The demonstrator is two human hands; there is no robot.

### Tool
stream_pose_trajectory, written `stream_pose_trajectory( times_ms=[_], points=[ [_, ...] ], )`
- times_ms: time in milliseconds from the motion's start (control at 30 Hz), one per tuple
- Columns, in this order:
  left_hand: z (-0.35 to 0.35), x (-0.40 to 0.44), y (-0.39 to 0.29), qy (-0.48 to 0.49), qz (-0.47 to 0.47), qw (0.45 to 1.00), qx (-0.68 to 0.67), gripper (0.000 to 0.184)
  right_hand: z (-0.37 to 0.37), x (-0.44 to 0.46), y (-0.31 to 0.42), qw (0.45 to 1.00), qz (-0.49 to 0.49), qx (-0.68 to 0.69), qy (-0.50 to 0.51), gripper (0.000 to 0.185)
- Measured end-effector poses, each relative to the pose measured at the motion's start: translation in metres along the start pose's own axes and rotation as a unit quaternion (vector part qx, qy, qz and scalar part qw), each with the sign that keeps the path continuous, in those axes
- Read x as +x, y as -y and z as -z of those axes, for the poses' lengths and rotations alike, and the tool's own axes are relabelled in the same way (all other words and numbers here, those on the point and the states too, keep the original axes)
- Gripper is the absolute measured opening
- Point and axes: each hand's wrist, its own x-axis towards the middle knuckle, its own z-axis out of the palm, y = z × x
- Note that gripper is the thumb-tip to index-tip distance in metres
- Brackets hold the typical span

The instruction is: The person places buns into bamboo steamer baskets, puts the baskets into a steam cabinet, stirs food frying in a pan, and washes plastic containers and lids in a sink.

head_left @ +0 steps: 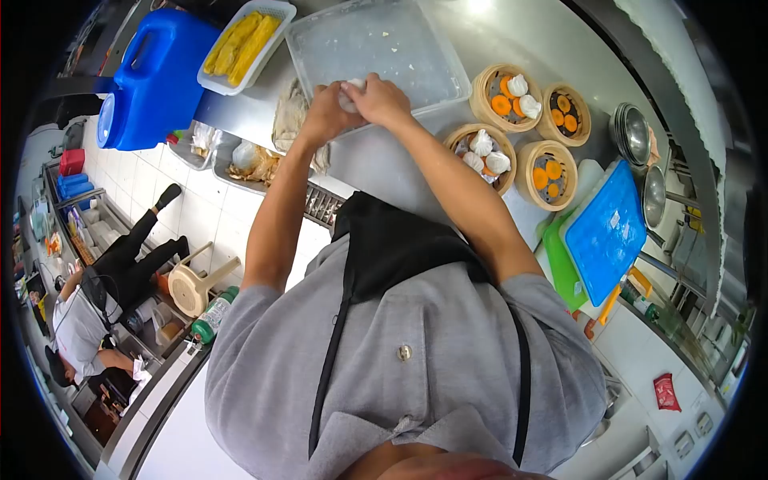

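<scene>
Both of my hands are over the near edge of a clear plastic tray (320,48) that has small white scraps in it. My left hand (326,114) and my right hand (383,101) are closed around one small piece of white dough (350,97), partly hidden by the fingers. To the right stand several round bamboo steamers. White pleated buns (482,144) sit on carrot slices in two of them; the others hold only carrot slices (553,169) on a dark liner. A crumpled pale cloth (290,120) lies beside my left hand.
At the left stand a blue jug (160,76) and a white basket (270,50) of yellow food. Metal bowls (634,132), a blue lid (606,232) and a green board (560,256) are at the right. Another person (88,292) works at a far counter near a stool (190,290).
</scene>
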Motion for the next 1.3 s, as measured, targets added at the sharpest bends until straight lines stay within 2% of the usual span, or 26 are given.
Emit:
stream_pose_trajectory(
  times_ms=[67, 133, 167, 200, 233, 267, 300, 333, 367, 400, 433, 467, 533, 567, 600, 633, 667, 700, 733, 800, 833, 900, 1000, 1133, 1200, 1300],
  points=[
    [0.005, 0.002, -0.005, 0.037, 0.059, 0.955, -0.288, 0.070, -0.001, 0.002, 0.000, 1.000, -0.016, 0.023, -0.006, 0.067],
    [0.004, 0.006, -0.007, 0.030, 0.040, 0.949, -0.311, 0.066, 0.005, -0.003, -0.001, 0.991, -0.005, 0.105, -0.087, 0.063],
    [0.003, 0.011, -0.010, 0.022, 0.021, 0.943, -0.332, 0.062, 0.012, 0.001, -0.005, 0.990, -0.009, 0.104, -0.095, 0.063],
    [0.001, 0.017, -0.008, 0.028, 0.016, 0.942, -0.333, 0.062, 0.017, 0.005, -0.012, 0.987, 0.027, 0.131, -0.089, 0.061],
    [0.002, 0.025, 0.000, 0.067, 0.022, 0.914, -0.401, 0.061, 0.023, 0.007, -0.018, 0.982, 0.065, 0.157, -0.085, 0.059],
    [0.002, 0.032, 0.008, 0.108, 0.028, 0.879, -0.464, 0.061, 0.030, 0.007, -0.025, 0.982, 0.057, 0.156, -0.094, 0.059],
    [0.005, 0.036, 0.008, 0.119, 0.019, 0.877, -0.465, 0.061, 0.041, 0.006, -0.031, 0.976, 0.060, 0.204, -0.039, 0.056],
    [0.010, 0.039, 0.007, 0.128, 0.013, 0.899, -0.420, 0.063, 0.054, 0.005, -0.036, 0.965, 0.065, 0.252, 0.016, 0.053],
    [0.016, 0.041, 0.007, 0.135, 0.010, 0.918, -0.373, 0.065, 0.065, 0.002, -0.041, 0.966, 0.060, 0.253, 0.006, 0.053],
    [0.024, 0.043, 0.003, 0.141, 0.007, 0.959, -0.246, 0.071, 0.074, -0.002, -0.046, 0.960, 0.032, 0.272, 0.051, 0.049],
    [0.023, 0.042, -0.006, 0.146, 0.003, 0.959, -0.243, 0.071, 0.082, -0.005, -0.050, 0.952, 0.006, 0.292, 0.096, 0.044],
    [0.019, 0.041, -0.016, 0.000, -0.137, 0.988, -0.065, 0.070, 0.091, -0.006, -0.057, 0.951, 0.006, 0.296, 0.090, 0.044],
    [0.015, 0.040, -0.047, -0.143, -0.268, 0.946, 0.117, 0.070, 0.106, -0.010, -0.074, 0.931, 0.047, 0.321, 0.164, 0.036],
    [0.013, 0.042, -0.065, -0.021, -0.262, 0.964, -0.043, 0.070, 0.107, -0.017, -0.080, 0.931, 0.045, 0.324, 0.164, 0.036],
    [0.010, 0.044, -0.077, 0.099, -0.246, 0.943, -0.202, 0.069, 0.111, -0.026, -0.083, 0.904, 0.078, 0.401, 0.127, 0.038],
    [0.003, 0.052, -0.079, 0.100, -0.249, 0.942, -0.203, 0.069, 0.116, -0.034, -0.087, 0.869, 0.112, 0.473, 0.089, 0.040],
    [-0.007, 0.063, -0.078, 0.119, -0.210, 0.948, -0.207, 0.066, 0.121, -0.041, -0.092, 0.870, 0.113, 0.472, 0.086, 0.040],
    [-0.012, 0.070, -0.082, 0.137, -0.173, 0.952, -0.210, 0.063, 0.126, -0.047, -0.097, 0.892, 0.122, 0.432, 0.060, 0.042],
    [-0.019, 0.073, -0.085, 0.141, -0.177, 0.952, -0.209, 0.063, 0.129, -0.051, -0.103, 0.911, 0.127, 0.392, 0.033, 0.044],
    [-0.034, 0.069, -0.095, 0.145, -0.216, 0.908, -0.329, 0.051, 0.131, -0.062, -0.112, 0.899, 0.135, 0.417, 0.022, 0.041],
    [-0.039, 0.062, -0.102, 0.154, -0.217, 0.906, -0.328, 0.051, 0.133, -0.068, -0.116, 0.887, 0.147, 0.438, 0.014, 0.039],
    [-0.042, 0.054, -0.118, 0.229, -0.107, 0.831, -0.495, 0.043, 0.132, -0.080, -0.115, 0.884, 0.122, 0.452, -0.009, 0.037],
    [-0.049, 0.055, -0.121, 0.256, -0.073, 0.806, -0.528, 0.039, 0.120, -0.090, -0.112, 0.877, 0.106, 0.448, -0.138, 0.037],
    [-0.051, 0.046, -0.136, 0.258, -0.065, 0.801, -0.536, 0.037, 0.111, -0.098, -0.114, 0.845, 0.099, 0.494, -0.180, 0.033],
    [-0.055, 0.044, -0.140, 0.271, -0.053, 0.785, -0.555, 0.034, 0.114, -0.103, -0.111, 0.806, 0.073, 0.548, -0.210, 0.034],
    [-0.056, 0.043, -0.136, 0.284, -0.057, 0.762, -0.580, 0.033, 0.131, -0.108, -0.115, 0.783, 0.050, 0.592, -0.184, 0.035]
  ],
)
